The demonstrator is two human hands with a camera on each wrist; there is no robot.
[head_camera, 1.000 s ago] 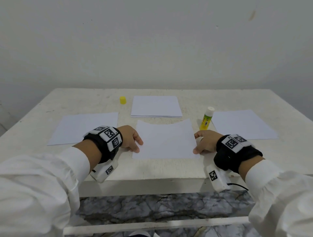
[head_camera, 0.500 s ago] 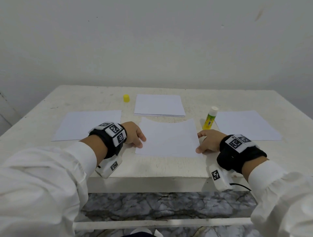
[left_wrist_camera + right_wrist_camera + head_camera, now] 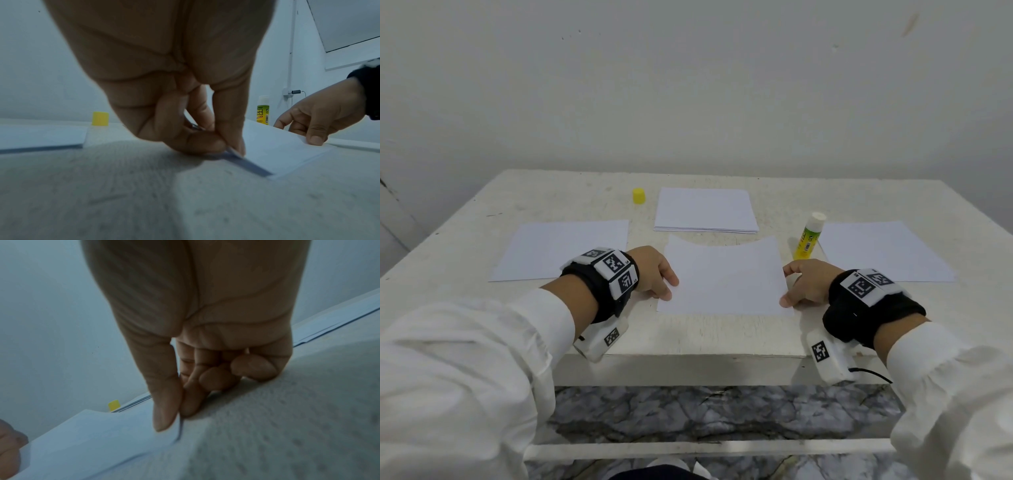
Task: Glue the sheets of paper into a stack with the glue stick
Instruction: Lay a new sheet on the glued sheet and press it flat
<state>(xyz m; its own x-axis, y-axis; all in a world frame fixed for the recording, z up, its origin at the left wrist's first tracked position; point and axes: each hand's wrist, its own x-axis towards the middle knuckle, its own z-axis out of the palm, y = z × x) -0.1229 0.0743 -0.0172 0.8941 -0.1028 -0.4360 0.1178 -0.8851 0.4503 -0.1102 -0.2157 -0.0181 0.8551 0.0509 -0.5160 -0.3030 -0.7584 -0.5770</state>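
While the left hand (image 3: 654, 270) and right hand (image 3: 806, 282) pinch its side edges, the thin, bowed sheet (image 3: 724, 279) lies near the upright cylindrical glue stick (image 3: 808, 236) on the rough tabletop (image 3: 705, 332).

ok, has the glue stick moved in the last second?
No. The glue stick stands upright in the same gap between the centre sheet and the right sheet; only the head camera shifted.

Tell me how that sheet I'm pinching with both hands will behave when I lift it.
The sheet likely flops: it already bows between your left hand and right hand. Probably very light and easily creased, since it looks like one thin sheet.
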